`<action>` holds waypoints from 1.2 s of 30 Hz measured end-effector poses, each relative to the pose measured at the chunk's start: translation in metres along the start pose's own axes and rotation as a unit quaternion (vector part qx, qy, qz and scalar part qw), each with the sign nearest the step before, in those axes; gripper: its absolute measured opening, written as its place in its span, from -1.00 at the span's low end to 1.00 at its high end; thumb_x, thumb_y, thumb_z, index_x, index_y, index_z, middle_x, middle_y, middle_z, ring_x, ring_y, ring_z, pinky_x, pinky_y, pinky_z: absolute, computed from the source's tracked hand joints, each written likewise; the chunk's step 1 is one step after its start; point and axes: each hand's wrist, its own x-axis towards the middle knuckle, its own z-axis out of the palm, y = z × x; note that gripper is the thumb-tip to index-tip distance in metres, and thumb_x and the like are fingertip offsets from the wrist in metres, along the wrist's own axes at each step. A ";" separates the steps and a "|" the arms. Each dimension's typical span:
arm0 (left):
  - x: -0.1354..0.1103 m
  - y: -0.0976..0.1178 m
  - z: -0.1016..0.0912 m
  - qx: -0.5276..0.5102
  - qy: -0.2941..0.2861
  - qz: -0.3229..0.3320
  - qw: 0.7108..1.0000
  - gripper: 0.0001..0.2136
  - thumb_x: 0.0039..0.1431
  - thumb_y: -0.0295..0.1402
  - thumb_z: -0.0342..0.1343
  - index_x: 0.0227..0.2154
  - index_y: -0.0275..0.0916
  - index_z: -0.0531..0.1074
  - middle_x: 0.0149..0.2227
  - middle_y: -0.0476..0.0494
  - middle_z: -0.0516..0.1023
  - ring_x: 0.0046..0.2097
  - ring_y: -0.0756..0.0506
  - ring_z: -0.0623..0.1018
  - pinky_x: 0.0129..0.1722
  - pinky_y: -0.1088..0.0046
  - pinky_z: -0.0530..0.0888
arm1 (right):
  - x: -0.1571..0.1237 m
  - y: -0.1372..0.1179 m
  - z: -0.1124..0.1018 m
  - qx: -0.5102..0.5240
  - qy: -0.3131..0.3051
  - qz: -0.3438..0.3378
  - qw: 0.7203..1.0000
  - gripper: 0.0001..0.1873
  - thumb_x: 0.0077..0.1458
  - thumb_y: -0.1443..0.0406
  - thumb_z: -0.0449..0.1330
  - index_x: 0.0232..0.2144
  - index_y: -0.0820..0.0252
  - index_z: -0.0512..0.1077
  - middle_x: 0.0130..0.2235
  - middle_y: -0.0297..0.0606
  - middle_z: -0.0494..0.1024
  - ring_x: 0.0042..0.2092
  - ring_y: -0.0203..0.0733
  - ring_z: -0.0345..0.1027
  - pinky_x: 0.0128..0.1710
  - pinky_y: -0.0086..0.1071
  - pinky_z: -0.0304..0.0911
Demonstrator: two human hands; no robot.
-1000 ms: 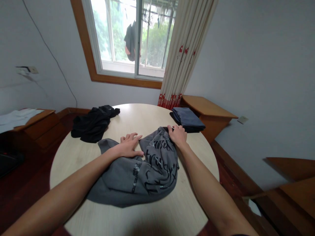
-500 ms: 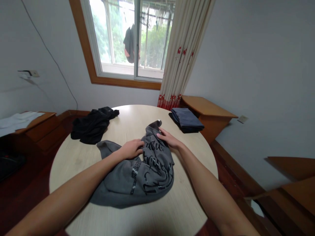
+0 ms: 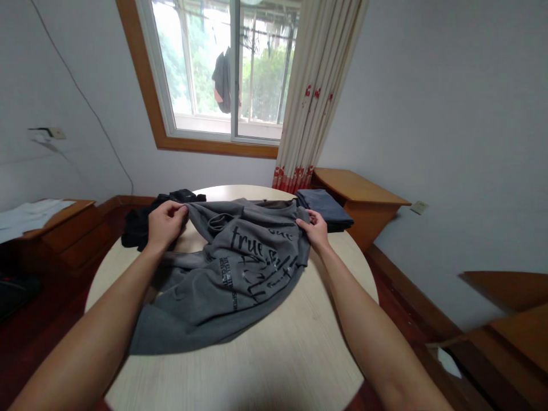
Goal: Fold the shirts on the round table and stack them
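A grey shirt [image 3: 205,308] with black lettering lies partly spread over the round table, its near part flat and its far part lifted. My left hand [image 3: 166,227] pinches a far corner of it at the left. On the right, my right hand [image 3: 315,229] grips another edge between thumb and fingers. The cloth between the two hands is pulled out, with loose folds near its middle. Which parts of the shirt the fingers hold cannot be made out.
On the round table [image 3: 299,331], a rumpled black garment [image 3: 136,227] lies behind my left hand, and folded dark clothes [image 3: 325,206] sit beyond my right. A wooden cabinet [image 3: 359,187] stands behind, near the curtain [image 3: 321,91]. White papers [image 3: 29,217] lie at far left.
The bunched grey shirt has been opened out and widened. My left hand moved left and away with one corner, and my right hand shifted slightly right with the other edge.
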 end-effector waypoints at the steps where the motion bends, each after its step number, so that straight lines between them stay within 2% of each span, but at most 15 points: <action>1: 0.002 -0.007 0.000 0.003 0.000 -0.018 1.000 -0.71 0.14 -0.16 0.03 -0.29 -0.25 0.53 -0.37 -0.11 0.55 -0.35 -0.10 0.50 -0.29 0.41 0.44 | -0.001 0.003 0.004 -0.001 0.000 -0.006 1.000 -0.29 -0.13 0.12 0.33 0.07 0.31 0.41 0.04 0.05 0.56 0.02 0.01 0.46 0.00 -0.19 0.38; 5: -0.001 -0.019 0.008 0.057 -0.032 -0.025 0.998 -0.63 0.18 -0.16 -0.03 -0.13 -0.28 0.54 -0.19 -0.21 0.60 -0.25 -0.13 0.54 -0.16 0.35 0.47 | -0.011 0.008 0.015 -0.059 -0.052 0.008 0.997 -0.43 0.03 0.17 0.20 0.08 0.32 0.43 0.05 0.06 0.56 -0.06 -0.06 0.52 -0.08 -0.25 0.41; 7: -0.005 -0.018 0.012 0.084 -0.120 -0.002 0.989 -0.59 0.14 -0.12 0.03 -0.09 -0.29 0.52 -0.14 -0.24 0.60 -0.23 -0.15 0.56 -0.12 0.31 0.49 | -0.014 0.007 0.013 -0.148 -0.058 0.004 0.987 -0.52 0.09 0.23 0.15 0.05 0.28 0.46 0.00 0.01 0.59 -0.08 -0.06 0.53 -0.06 -0.24 0.40; 11: -0.016 -0.008 0.019 0.114 -0.358 0.044 0.926 -0.48 0.01 -0.04 0.16 -0.02 -0.27 0.48 -0.01 -0.30 0.57 -0.14 -0.21 0.60 -0.09 0.28 0.51 | -0.018 0.000 0.005 -0.288 -0.126 0.003 0.949 -0.66 0.18 0.20 0.16 -0.07 0.25 0.54 -0.10 -0.02 0.64 -0.06 0.00 0.53 0.01 -0.17 0.35; 14: -0.026 0.010 0.020 0.165 -0.435 0.059 0.883 -0.44 0.02 -0.08 0.16 0.07 -0.27 0.41 0.03 -0.35 0.56 -0.07 -0.25 0.60 -0.05 0.28 0.51 | -0.023 -0.005 0.009 -0.249 -0.205 -0.015 0.947 -0.50 0.08 0.16 0.31 0.06 0.22 0.49 0.00 -0.04 0.61 -0.02 0.01 0.52 0.04 -0.18 0.36; 16: -0.039 0.030 0.018 0.200 -0.481 0.068 0.851 -0.42 0.03 -0.10 0.16 0.09 -0.30 0.36 0.00 -0.39 0.58 -0.05 -0.28 0.61 -0.06 0.27 0.50 | -0.026 -0.005 0.014 -0.223 -0.237 -0.041 0.945 -0.35 -0.07 0.29 0.39 0.12 0.21 0.45 0.09 -0.06 0.56 0.05 0.01 0.48 0.10 -0.18 0.33; 20: -0.083 0.085 0.011 0.164 -0.621 0.105 0.760 -0.44 0.00 -0.11 0.23 0.04 -0.29 0.35 -0.11 -0.36 0.65 -0.14 -0.30 0.64 -0.21 0.30 0.53 | -0.022 -0.002 0.012 -0.257 -0.212 -0.069 0.940 -0.35 -0.17 0.50 0.29 0.07 0.22 0.50 0.06 -0.11 0.59 0.06 0.01 0.47 0.11 -0.19 0.32; 23: -0.112 0.119 0.006 0.069 -0.787 0.073 0.609 -0.48 0.03 -0.15 0.25 0.05 -0.23 0.34 -0.43 -0.12 0.65 -0.43 -0.19 0.63 -0.48 0.39 0.48 | -0.015 0.001 0.001 -0.288 -0.166 -0.072 0.940 -0.44 -0.14 0.50 0.22 -0.01 0.20 0.54 -0.04 -0.18 0.64 -0.01 0.01 0.50 0.05 -0.21 0.35; 24: -0.117 0.126 0.005 0.049 -0.816 0.065 0.573 -0.43 0.03 -0.14 0.27 0.08 -0.23 0.33 -0.50 -0.05 0.61 -0.48 -0.17 0.61 -0.51 0.42 0.46 | -0.013 0.001 -0.002 -0.293 -0.160 -0.072 0.940 -0.47 -0.13 0.49 0.21 -0.03 0.19 0.55 -0.06 -0.19 0.65 -0.02 0.01 0.51 0.03 -0.21 0.36; 25: -0.118 0.129 0.005 0.040 -0.824 0.064 0.562 -0.41 0.04 -0.12 0.28 0.11 -0.23 0.33 -0.55 -0.01 0.58 -0.50 -0.15 0.60 -0.51 0.44 0.45 | -0.012 0.001 -0.003 -0.295 -0.161 -0.073 0.939 -0.49 -0.12 0.47 0.22 -0.05 0.20 0.56 -0.07 -0.18 0.65 -0.03 0.01 0.51 0.02 -0.23 0.36; 26: -0.117 0.130 0.006 0.041 -0.810 0.072 0.581 -0.43 0.07 -0.08 0.26 0.11 -0.23 0.34 -0.56 0.00 0.57 -0.49 -0.14 0.60 -0.49 0.44 0.44 | -0.011 0.000 -0.003 -0.296 -0.168 -0.076 0.937 -0.51 -0.11 0.46 0.23 -0.05 0.21 0.56 -0.06 -0.18 0.65 -0.03 0.00 0.51 0.02 -0.23 0.36; 29: -0.110 0.123 0.018 0.105 -0.647 0.125 0.744 -0.48 0.18 0.01 0.15 0.08 -0.22 0.41 -0.43 -0.11 0.62 -0.36 -0.17 0.62 -0.37 0.39 0.45 | -0.013 -0.003 0.002 -0.280 -0.205 -0.090 0.933 -0.56 -0.06 0.42 0.23 -0.06 0.20 0.55 -0.04 -0.18 0.63 -0.01 -0.03 0.49 0.05 -0.24 0.33; 31: -0.107 0.115 0.030 0.158 -0.539 0.165 0.811 -0.39 0.13 0.04 0.20 0.14 -0.23 0.38 -0.27 -0.22 0.65 -0.20 -0.26 0.63 -0.28 0.32 0.46 | -0.015 -0.004 0.007 -0.263 -0.226 -0.100 0.933 -0.59 -0.04 0.40 0.22 -0.07 0.21 0.54 -0.04 -0.17 0.63 0.00 -0.04 0.49 0.05 -0.24 0.32; 33: -0.107 0.107 0.041 0.183 -0.509 0.193 0.819 -0.43 0.10 0.01 0.24 0.11 -0.20 0.43 -0.16 -0.26 0.64 -0.10 -0.31 0.60 -0.22 0.28 0.45 | -0.017 -0.004 0.008 -0.254 -0.230 -0.103 0.934 -0.61 -0.03 0.38 0.23 -0.09 0.24 0.55 -0.06 -0.14 0.64 -0.02 -0.04 0.49 0.03 -0.24 0.33; 36: -0.097 0.095 0.045 0.173 -0.506 0.214 0.817 -0.80 0.19 -0.17 0.16 -0.25 -0.15 0.56 -0.21 -0.17 0.64 -0.14 -0.23 0.59 -0.23 0.34 0.42 | -0.015 -0.002 0.004 -0.254 -0.205 -0.096 0.940 -0.63 -0.05 0.33 0.29 -0.12 0.24 0.56 -0.10 -0.16 0.65 -0.06 -0.02 0.50 -0.01 -0.23 0.35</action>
